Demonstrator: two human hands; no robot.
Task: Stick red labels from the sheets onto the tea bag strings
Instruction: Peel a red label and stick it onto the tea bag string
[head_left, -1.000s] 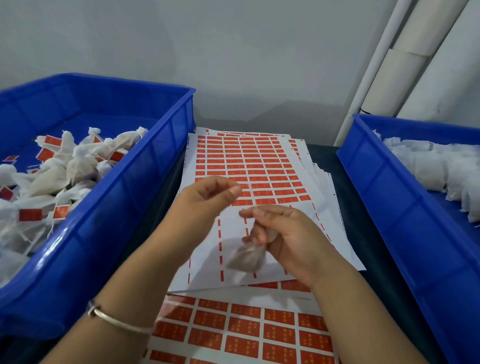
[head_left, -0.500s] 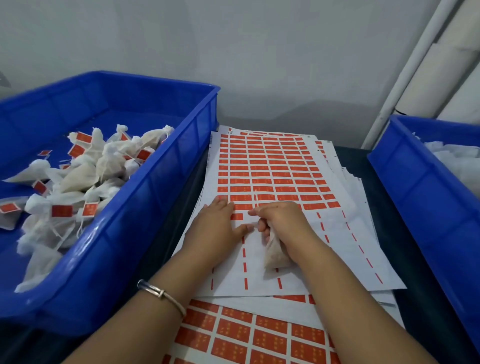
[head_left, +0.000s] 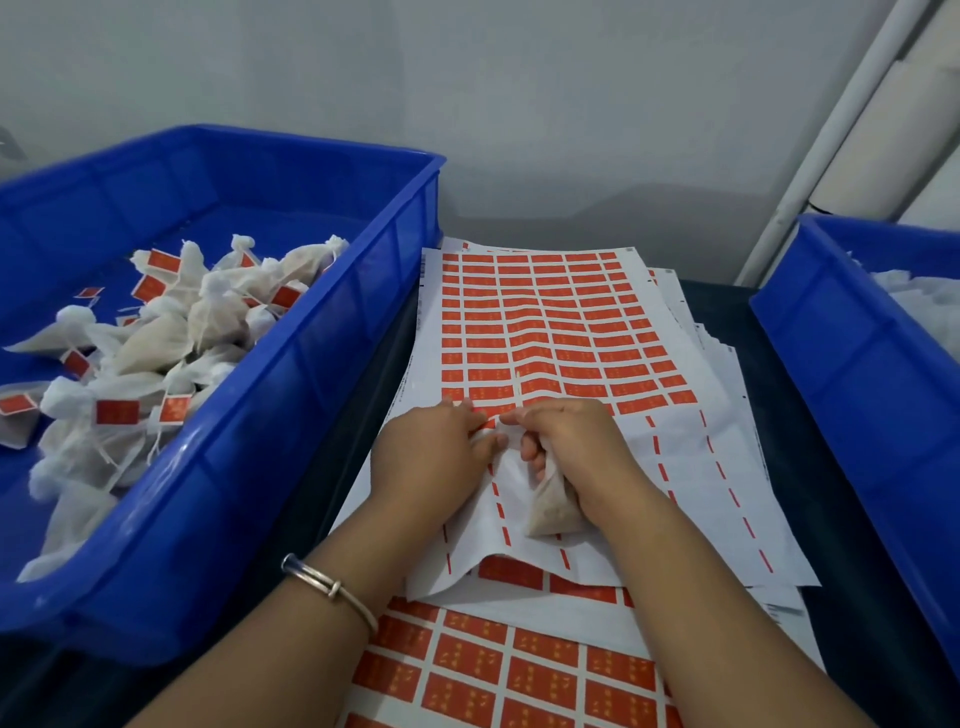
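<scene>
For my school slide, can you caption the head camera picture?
Right hand holding a white tea bag, left hand on red label sheet.

Right bin (head_left: 852, 364) cut off at right edge; tea bag (head_left: 553, 512) half hidden under right hand (head_left: 582, 447); label print illegible.

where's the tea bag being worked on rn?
Head view, centre: tea bag gripped in the right hand, resting on the top label sheet, beside the left hand.

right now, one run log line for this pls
left hand fingertips on label sheet | right hand grips tea bag | label not yet stuck
</scene>
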